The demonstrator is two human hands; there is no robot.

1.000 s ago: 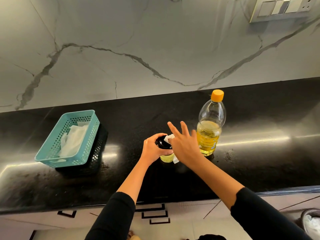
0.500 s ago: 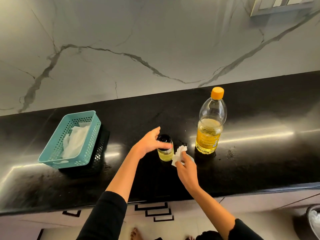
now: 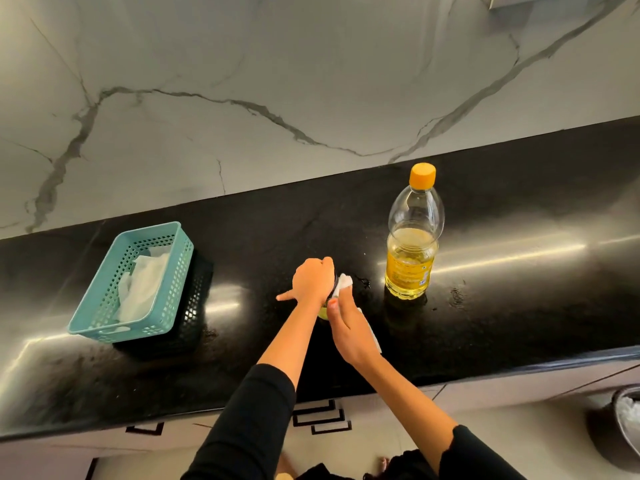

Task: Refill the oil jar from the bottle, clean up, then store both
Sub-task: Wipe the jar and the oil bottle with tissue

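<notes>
On the black counter (image 3: 519,306) stands a small oil jar (image 3: 323,311), mostly hidden; only a sliver of yellow oil and a bit of its dark top show. My left hand (image 3: 311,282) grips the jar's top from above, thumb stuck out to the left. My right hand (image 3: 349,327) holds a white tissue (image 3: 343,283) against the jar's right side. The oil bottle (image 3: 412,247), clear plastic with an orange cap and about half full, stands upright to the right, apart from both hands.
A teal perforated basket (image 3: 176,258) with white tissues in it sits on a black basket at the left. Small oil smears mark the counter beside the jar and right of the bottle. A bin (image 3: 623,420) stands on the floor at lower right.
My left hand, open beside the jar half a second ago, now grips its top. My right hand has brought the tissue from the counter back against the jar's side.
</notes>
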